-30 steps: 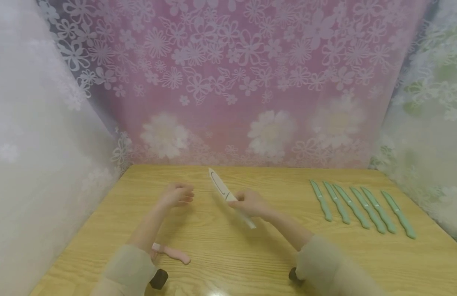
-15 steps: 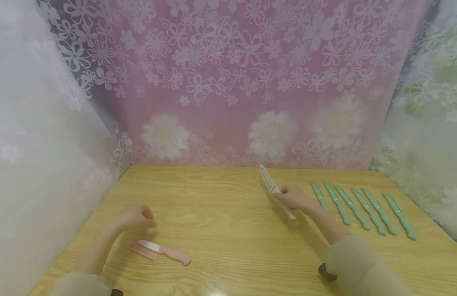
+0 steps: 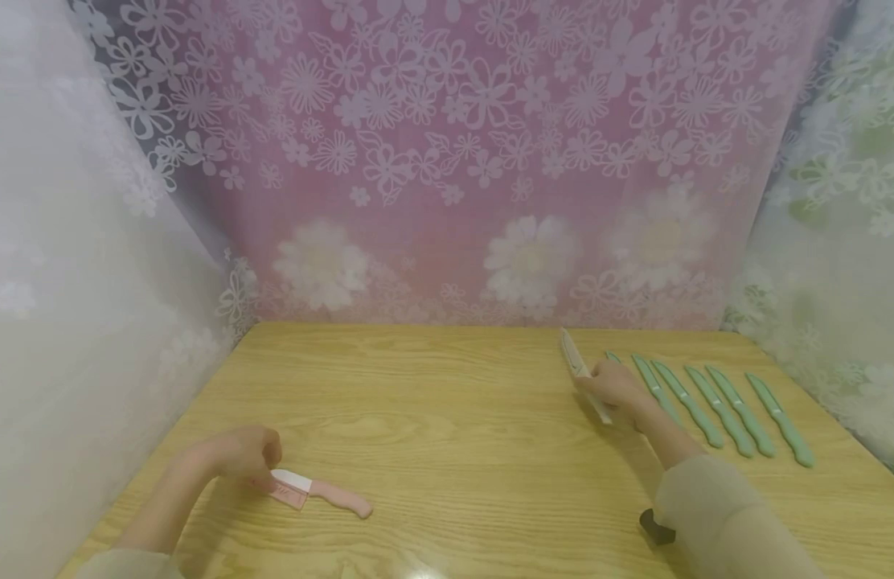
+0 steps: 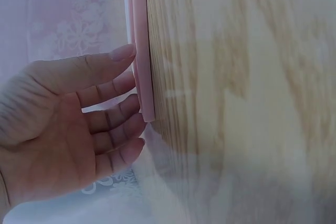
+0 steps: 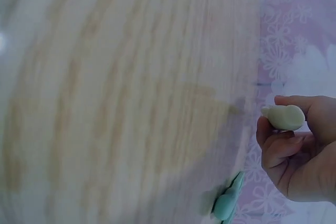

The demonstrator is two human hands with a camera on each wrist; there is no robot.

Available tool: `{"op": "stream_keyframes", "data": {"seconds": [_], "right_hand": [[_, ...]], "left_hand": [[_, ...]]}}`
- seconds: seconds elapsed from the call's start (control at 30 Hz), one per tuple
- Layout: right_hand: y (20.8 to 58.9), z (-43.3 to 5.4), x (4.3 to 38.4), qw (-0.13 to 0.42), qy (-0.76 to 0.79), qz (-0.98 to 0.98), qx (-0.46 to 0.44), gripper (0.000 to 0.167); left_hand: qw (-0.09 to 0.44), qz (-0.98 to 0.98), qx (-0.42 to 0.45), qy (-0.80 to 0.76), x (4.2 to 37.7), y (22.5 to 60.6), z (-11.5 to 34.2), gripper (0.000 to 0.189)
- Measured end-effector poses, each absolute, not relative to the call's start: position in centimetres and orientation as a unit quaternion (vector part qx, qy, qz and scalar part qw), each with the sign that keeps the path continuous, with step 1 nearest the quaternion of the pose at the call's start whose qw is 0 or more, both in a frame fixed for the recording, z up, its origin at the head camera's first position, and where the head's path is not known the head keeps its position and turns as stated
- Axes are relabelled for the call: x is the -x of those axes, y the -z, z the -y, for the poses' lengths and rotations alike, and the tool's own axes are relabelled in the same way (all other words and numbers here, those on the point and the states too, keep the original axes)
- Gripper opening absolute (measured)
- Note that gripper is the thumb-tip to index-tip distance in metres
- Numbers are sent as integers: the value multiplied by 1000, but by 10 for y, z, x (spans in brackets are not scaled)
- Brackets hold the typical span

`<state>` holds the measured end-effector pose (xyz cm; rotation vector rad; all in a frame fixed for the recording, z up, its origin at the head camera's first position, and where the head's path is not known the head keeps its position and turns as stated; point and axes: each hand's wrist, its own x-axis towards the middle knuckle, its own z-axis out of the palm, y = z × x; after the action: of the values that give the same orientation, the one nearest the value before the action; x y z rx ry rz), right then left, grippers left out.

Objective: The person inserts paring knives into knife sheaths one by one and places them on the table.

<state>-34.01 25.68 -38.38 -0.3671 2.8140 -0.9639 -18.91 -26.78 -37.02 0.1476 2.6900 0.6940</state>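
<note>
My right hand [image 3: 615,386] grips a white knife [image 3: 574,354] by its handle, raised over the back right of the table, its tip pointing toward the curtain. In the right wrist view its pale handle end [image 5: 286,117] sits between thumb and fingers. At the front left, my left hand [image 3: 233,454] is at the far end of a pink blade sheath [image 3: 289,495]. Its thumb and fingertips are right at the sheath's edge in the left wrist view, fingers only slightly bent. Beside the sheath lies a small knife [image 3: 341,498] with a pink handle and white blade.
Several green knives [image 3: 736,410] lie in a slanted row at the right of the wooden table [image 3: 432,450]; my right hand partly covers the leftmost one. A pink floral curtain [image 3: 447,241] hangs behind, with pale curtains [image 3: 78,322] along both sides.
My right hand has carried the white knife from the middle rightward to the green knives. My left hand has moved back and down-left from mid-table to the pink sheath.
</note>
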Motion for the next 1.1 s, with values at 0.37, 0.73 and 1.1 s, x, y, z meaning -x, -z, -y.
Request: {"op": "stream_keyframes", "data": {"seconds": [0.37, 0.73, 1.1], "right_hand": [[395, -266, 343, 62, 294, -947, 111, 26], [393, -268, 346, 46, 203, -972, 111, 27], [374, -238, 334, -22, 147, -979, 141, 29]], "left_hand": [[182, -941, -110, -265, 186, 372, 271, 30], [199, -939, -106, -261, 188, 376, 268, 29], [197, -930, -149, -272, 189, 380, 268, 21]]}}
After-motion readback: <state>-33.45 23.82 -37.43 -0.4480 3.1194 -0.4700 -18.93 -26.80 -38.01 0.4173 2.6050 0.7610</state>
